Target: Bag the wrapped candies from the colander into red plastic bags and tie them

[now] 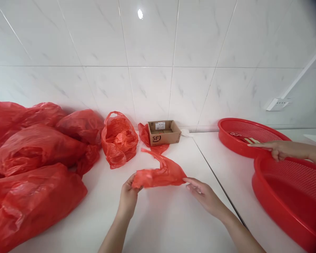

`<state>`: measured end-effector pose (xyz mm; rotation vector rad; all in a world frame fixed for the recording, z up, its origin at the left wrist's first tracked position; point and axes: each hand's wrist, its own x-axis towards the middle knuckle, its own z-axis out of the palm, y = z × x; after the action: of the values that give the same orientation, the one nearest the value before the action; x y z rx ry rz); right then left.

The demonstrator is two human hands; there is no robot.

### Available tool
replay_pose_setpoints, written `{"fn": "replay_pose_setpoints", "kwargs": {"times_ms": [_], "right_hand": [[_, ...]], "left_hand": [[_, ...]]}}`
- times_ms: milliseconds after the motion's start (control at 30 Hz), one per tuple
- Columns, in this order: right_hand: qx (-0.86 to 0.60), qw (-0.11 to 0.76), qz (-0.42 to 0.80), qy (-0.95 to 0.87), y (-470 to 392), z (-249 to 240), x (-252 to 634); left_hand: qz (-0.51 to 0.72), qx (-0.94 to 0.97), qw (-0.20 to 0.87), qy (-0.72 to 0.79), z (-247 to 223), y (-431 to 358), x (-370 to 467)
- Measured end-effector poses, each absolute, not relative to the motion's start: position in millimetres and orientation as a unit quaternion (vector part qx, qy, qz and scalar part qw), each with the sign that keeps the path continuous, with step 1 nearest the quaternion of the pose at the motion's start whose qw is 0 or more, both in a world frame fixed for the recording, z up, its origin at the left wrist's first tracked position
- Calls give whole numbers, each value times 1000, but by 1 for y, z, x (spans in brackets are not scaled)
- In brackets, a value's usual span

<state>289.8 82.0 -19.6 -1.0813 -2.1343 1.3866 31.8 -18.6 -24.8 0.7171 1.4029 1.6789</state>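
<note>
A thin red plastic bag (163, 172) is stretched between my two hands above the white table. My left hand (130, 196) is closed on its bunched left end. At the lower right corner, my right hand (204, 196) pinches the bag's edge between thumb and fingers. One long strip of the bag, like a handle, sticks up toward the back left. Behind it stands a small open cardboard box (164, 135) with a red bag lying under and beside it. To its left, an upright red bag (119, 140) holds more crumpled red plastic.
Several full red bags (39, 151) are heaped on the left. At the right are two red plastic sieves (258, 189), the rear one (226, 138) with small items inside. Another person's hand (284, 149) reaches over them. A tiled wall closes the back; a seam crosses the table (158, 225).
</note>
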Motion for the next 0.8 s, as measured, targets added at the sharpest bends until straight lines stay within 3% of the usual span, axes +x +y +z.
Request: {"fn": "replay_pose_setpoints", "kwargs": {"times_ms": [100,167,233,300,367,467,667,800], "right_hand": [[-415,250,453,-748,90,-21,296],[-417,339,392,-747,86,-10,293],[-400,430,333,-738,75,8,285],[-343,461,328,-750,58,27,274],[-247,412,351,-804,40,40,262],[-170,272,306,-896,28,39,247],[-414,25,121,-902,70,3,257],[-491,17,102,-865,94,-2,278]], "left_hand": [[668,288,405,554,-15,-24,36],[658,305,402,559,-11,-27,44],[648,319,396,567,-10,-28,53],[639,321,399,574,-11,-30,59],[622,329,414,578,-13,-31,63],[588,359,436,579,-14,-34,63],[594,314,384,633,-29,-48,28],[586,275,335,685,-33,-58,-6]]}}
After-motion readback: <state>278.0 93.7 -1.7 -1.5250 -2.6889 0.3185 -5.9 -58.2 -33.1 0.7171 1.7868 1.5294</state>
